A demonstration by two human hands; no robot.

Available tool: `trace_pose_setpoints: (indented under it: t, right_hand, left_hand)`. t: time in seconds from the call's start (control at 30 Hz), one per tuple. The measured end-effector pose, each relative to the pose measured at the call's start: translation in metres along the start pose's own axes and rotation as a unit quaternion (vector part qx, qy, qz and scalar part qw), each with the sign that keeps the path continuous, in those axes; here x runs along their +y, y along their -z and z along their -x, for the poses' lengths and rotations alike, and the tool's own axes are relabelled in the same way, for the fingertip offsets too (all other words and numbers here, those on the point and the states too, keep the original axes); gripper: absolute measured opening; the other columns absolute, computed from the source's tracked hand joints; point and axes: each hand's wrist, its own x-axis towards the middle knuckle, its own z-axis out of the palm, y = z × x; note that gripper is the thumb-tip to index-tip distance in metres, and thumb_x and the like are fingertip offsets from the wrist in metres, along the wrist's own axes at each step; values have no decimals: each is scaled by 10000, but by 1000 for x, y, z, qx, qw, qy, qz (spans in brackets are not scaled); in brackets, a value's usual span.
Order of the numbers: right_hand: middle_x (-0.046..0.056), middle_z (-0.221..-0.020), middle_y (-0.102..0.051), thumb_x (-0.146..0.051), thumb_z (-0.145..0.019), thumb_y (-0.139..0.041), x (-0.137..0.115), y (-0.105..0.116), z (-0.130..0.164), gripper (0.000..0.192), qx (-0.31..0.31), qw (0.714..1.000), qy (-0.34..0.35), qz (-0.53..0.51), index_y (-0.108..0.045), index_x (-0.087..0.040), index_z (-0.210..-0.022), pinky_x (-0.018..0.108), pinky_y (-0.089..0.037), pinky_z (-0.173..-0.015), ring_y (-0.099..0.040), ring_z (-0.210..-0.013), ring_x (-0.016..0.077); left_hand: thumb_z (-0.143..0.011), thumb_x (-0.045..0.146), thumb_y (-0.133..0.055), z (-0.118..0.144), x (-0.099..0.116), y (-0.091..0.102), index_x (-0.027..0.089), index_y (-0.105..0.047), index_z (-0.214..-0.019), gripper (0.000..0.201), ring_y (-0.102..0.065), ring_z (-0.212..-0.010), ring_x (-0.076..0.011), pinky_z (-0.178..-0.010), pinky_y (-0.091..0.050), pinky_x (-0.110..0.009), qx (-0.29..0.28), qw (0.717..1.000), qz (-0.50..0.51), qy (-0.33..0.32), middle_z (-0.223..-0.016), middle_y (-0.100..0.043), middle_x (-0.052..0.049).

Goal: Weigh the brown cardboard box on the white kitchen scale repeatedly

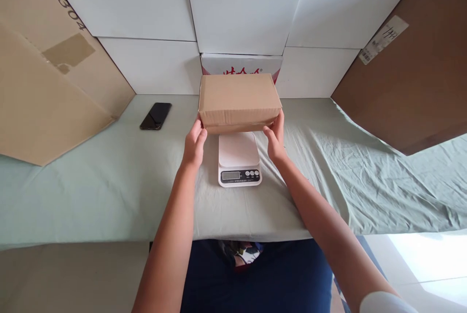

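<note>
Wide shot first: a tabletop [109, 196] draped in a pale green cloth [365, 176], wrinkled on the right, walled at the far side by white panels [241, 6]. A big tan cardboard sheet [44, 84] leans in at the far left, marked "304" and cut off by the frame edge; a darker brown cardboard sheet [412, 84] with a white label leans in at the far right, also cut off.

Centre stage, the brown cardboard box [239, 101] is up off the cloth, level, held just above the far edge of the kitchen scale [240, 159]; whether its underside touches the platform, you can't tell from here. Both arms reach straight out from the near edge. The left hand [194, 145] presses its fingers against the box's near-left bottom corner, grip closed on the box. The right hand [275, 138] mirrors it at the near-right corner, thumb and fingers clamped on the box, palm turned inward.

The scale sits white and square on the cloth, display and buttons facing near; the reading is too small to make out. Behind the box, a white carton with red print [241, 65] peeks out, mostly hidden. Far left on the cloth, well apart, lies a black phone [155, 116], screen dark.
</note>
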Motion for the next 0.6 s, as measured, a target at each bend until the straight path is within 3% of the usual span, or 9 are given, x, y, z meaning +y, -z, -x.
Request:
trace_pose_setpoints:
  t: [0.1,0.3,0.6]
  right_hand:
    - [23,-1609,-358,-581,-850,-606,-11,3,30,762,17,1000,1,0,-290,-395,-1518,547,-290,-1265,-339,-1508,302]
    - [51,-1620,-302,-563,-833,-625,-9,10,76,855,34,998,-45,10,-210,-356,-1551,566,-265,-1259,-308,-1505,319]
    - [60,-1538,-388,-512,-859,-582,-2,11,76,755,38,998,-29,28,-286,-343,-1533,549,-271,-1245,-360,-1445,307]
  left_hand:
    - [-915,632,-518,35,9,0,198,-475,-1496,727,-367,-1508,-320,-1232,-308,-421,-21,1000,5,-13,-1577,-474,-131]
    - [-925,638,-489,86,-2,7,173,-397,-1543,780,-317,-1529,-341,-1240,-287,-473,-30,999,6,20,-1613,-410,-162]
    - [-933,604,-494,93,-12,10,221,-406,-1542,725,-320,-1530,-327,-1248,-274,-484,-19,999,26,5,-1628,-395,-125]
